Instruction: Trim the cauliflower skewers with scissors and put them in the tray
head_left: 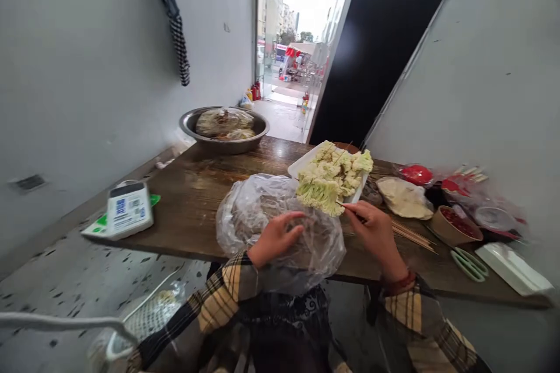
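Observation:
My right hand [374,233] pinches the end of a thin cauliflower skewer [321,193], whose pale green florets hang over the near left side of a white tray [298,167]. More cauliflower pieces [347,166] are heaped on that tray, with a few stick ends poking up among them. My left hand [275,240] rests over a clear plastic bag [245,210], thumb and fingers apart and nothing held between them. The bag lies crumpled at the table's front edge and partly hangs over it; its contents are hard to make out.
A metal basin [188,122] with bagged food stands at the table's back left. A white box-shaped device [130,210] sits at the left corner. To the right are bamboo sticks [413,236], green-handled scissors [469,264], a brown tub [455,227] and a white foam block [514,268].

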`<state>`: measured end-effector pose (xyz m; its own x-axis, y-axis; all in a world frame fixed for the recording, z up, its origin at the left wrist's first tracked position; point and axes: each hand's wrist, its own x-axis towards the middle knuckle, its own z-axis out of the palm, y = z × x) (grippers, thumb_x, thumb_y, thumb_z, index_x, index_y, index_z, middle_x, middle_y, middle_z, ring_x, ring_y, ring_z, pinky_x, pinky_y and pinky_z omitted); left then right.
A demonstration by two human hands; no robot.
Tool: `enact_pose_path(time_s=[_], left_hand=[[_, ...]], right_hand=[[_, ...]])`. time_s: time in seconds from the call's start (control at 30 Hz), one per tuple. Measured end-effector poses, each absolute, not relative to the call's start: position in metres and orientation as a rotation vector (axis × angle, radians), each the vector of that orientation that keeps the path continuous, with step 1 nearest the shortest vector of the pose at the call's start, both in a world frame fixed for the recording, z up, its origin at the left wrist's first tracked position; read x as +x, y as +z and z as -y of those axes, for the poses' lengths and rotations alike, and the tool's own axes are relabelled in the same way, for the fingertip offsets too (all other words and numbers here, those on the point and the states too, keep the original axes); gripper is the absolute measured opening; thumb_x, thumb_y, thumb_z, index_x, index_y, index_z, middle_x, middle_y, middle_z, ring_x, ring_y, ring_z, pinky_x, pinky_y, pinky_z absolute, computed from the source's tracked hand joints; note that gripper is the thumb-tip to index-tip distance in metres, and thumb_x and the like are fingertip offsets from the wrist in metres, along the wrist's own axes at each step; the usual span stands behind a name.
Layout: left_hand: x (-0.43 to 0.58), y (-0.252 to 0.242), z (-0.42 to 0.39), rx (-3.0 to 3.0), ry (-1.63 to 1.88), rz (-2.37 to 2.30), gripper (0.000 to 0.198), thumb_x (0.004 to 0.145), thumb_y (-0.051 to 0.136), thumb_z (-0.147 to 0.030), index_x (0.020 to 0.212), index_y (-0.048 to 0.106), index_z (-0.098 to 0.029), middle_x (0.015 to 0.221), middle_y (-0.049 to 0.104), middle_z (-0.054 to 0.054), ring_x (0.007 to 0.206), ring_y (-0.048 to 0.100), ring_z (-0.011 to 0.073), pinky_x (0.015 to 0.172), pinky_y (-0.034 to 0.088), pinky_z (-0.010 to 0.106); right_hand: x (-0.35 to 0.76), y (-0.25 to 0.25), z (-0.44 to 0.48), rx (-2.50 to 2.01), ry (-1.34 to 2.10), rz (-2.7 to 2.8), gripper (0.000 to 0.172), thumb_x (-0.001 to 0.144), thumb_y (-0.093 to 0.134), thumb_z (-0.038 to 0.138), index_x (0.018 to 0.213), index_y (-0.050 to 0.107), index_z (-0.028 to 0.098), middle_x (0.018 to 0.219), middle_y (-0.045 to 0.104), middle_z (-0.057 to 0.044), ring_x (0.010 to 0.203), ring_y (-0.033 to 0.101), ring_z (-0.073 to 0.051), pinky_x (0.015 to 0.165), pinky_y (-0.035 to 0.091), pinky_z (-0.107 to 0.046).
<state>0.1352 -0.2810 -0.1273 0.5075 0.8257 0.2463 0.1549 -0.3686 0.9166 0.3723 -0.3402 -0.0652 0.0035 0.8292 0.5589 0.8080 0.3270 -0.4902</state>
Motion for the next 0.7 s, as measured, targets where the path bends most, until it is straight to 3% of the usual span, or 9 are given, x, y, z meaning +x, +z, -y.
enact_pose_path(time_s=[0.1,0.23,0.37,0.5,0.7], left_hand=[[0.118,-0.114,0.283,1.253,1.145,-0.767,0.038,0.084,0.061,-0.046,0.108,0.067,-0.017,0.106,0.071,0.012,0.102,0.065,0.0242,0.093,0.047,0.038],[0.105,-0.099,0.287,0.838,1.206,-0.633,0.043,0.081,0.065,-0.051,0.104,0.068,-0.014,0.097,0.070,0.009,0.084,0.065,0.0154,0.076,0.051,0.027],[0.110,-0.095,0.291,0.826,1.131,-0.662,0.045,0.076,0.070,-0.052,0.098,0.070,-0.012,0.092,0.070,0.009,0.077,0.064,0.0147,0.067,0.052,0.025],[0.117,-0.095,0.295,0.857,1.117,-0.678,0.043,0.072,0.074,-0.049,0.095,0.070,-0.013,0.091,0.070,0.007,0.076,0.063,0.0145,0.065,0.051,0.024],[0.124,-0.093,0.294,0.918,1.050,-0.703,0.031,0.070,0.076,-0.035,0.092,0.070,-0.014,0.086,0.069,0.004,0.073,0.061,0.0117,0.064,0.048,0.022]], right_hand=[[0.345,-0.086,0.346,-1.419,0.323,1.646,0.026,0.089,0.055,0.036,0.089,0.075,0.020,0.077,0.069,-0.004,0.063,0.064,-0.017,0.060,0.049,-0.029],[0.323,-0.111,0.357,-1.431,0.677,1.490,0.030,0.085,0.059,0.043,0.089,0.074,0.016,0.071,0.066,-0.004,0.047,0.057,-0.013,0.047,0.044,-0.027],[0.314,-0.130,0.370,-1.458,0.874,1.357,0.038,0.084,0.059,0.048,0.095,0.071,0.014,0.058,0.062,-0.002,0.046,0.056,-0.016,0.044,0.043,-0.028],[0.308,-0.133,0.382,-1.391,0.996,1.323,0.037,0.085,0.057,0.047,0.102,0.068,0.016,0.061,0.064,-0.002,0.044,0.055,-0.016,0.044,0.045,-0.029],[0.303,-0.119,0.396,-1.437,0.906,1.492,0.023,0.090,0.051,0.040,0.087,0.063,0.020,0.063,0.063,-0.001,0.051,0.061,-0.018,0.052,0.047,-0.030]])
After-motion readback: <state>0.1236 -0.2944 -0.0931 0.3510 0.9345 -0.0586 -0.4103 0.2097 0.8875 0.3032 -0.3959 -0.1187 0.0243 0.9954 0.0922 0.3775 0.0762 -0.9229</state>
